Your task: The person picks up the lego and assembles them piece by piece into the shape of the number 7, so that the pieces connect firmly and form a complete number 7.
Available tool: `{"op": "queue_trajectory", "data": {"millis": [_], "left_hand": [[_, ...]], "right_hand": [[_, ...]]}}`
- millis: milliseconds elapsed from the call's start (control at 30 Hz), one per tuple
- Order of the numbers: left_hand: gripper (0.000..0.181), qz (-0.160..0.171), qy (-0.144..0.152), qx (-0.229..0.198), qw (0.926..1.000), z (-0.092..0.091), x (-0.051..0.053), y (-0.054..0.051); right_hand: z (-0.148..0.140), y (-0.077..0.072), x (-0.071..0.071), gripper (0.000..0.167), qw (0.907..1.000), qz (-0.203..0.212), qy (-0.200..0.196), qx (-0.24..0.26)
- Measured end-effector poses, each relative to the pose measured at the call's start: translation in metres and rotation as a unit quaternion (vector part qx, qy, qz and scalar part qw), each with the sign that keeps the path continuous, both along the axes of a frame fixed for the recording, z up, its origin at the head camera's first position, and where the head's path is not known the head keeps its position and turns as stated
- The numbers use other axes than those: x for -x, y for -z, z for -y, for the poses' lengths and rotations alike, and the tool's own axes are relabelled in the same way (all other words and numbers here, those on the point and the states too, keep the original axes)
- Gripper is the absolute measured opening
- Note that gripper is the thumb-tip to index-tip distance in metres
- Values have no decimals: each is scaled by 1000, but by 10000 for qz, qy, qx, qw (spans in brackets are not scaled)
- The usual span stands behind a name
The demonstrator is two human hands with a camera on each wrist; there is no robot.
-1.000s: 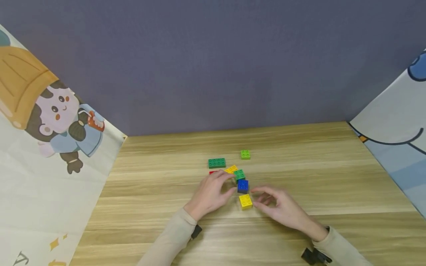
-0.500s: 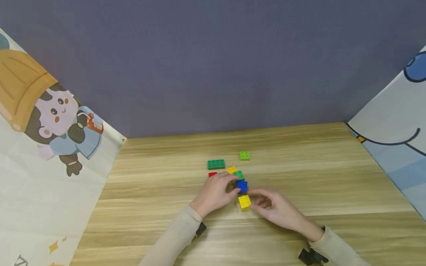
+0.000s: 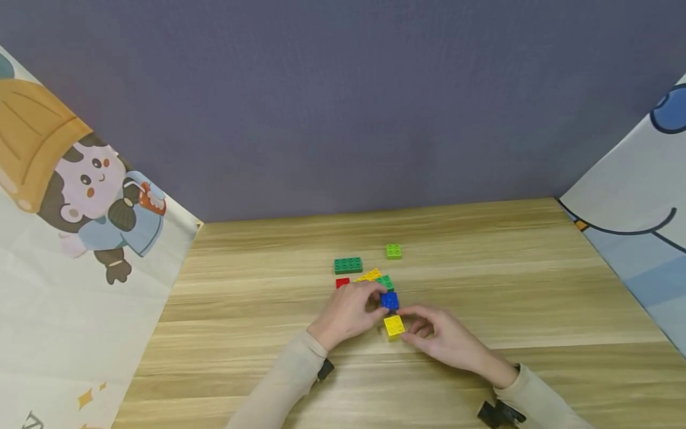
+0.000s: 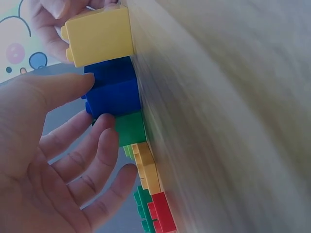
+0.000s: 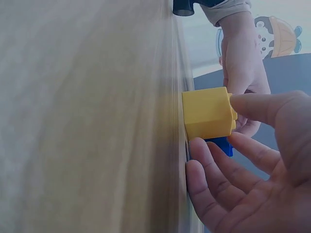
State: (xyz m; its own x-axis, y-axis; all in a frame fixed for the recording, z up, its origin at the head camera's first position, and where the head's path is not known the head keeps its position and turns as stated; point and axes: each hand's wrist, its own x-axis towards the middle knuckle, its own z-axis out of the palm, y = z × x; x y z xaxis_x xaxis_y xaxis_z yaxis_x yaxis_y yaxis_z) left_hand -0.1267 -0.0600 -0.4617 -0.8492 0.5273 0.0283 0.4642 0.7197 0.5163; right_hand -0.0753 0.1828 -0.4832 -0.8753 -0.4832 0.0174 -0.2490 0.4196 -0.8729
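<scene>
My left hand (image 3: 345,313) reaches in from the left, its thumb and index finger on either side of the blue brick (image 3: 389,301), pinching it. My right hand (image 3: 447,339) curves beside the yellow square brick (image 3: 393,326), with thumb and index fingertips at its right corners. Whether they touch it is hard to tell. In the left wrist view, the yellow brick (image 4: 99,36), blue brick (image 4: 114,87) and green brick (image 4: 130,128) stand in a row on the table. The green square brick (image 3: 384,282) lies just behind the blue one.
A longer yellow brick (image 3: 371,275) and a red brick (image 3: 342,282) lie behind my left hand, partly hidden. Farther back are a dark green long brick (image 3: 348,266) and a lime brick (image 3: 393,251). A grey-blue partition (image 3: 375,107) rises behind the wooden table (image 3: 257,286).
My left hand has moved right, and its thumb and index finger have come onto the blue brick. My right hand has shifted slightly closer to the yellow square brick. The bricks appear nearly still.
</scene>
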Motion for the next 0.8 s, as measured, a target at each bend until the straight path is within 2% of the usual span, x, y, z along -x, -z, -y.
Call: {"op": "queue_trajectory", "data": {"millis": [467, 800], "left_hand": [[35, 128, -173, 9, 9998, -1, -1, -1], [40, 176, -211, 181, 9995, -2, -1, 0]], "right_hand": [[-1, 1, 3, 44, 9997, 137, -8, -196], [-1, 2, 3, 39, 9998, 121, -13, -152]]}}
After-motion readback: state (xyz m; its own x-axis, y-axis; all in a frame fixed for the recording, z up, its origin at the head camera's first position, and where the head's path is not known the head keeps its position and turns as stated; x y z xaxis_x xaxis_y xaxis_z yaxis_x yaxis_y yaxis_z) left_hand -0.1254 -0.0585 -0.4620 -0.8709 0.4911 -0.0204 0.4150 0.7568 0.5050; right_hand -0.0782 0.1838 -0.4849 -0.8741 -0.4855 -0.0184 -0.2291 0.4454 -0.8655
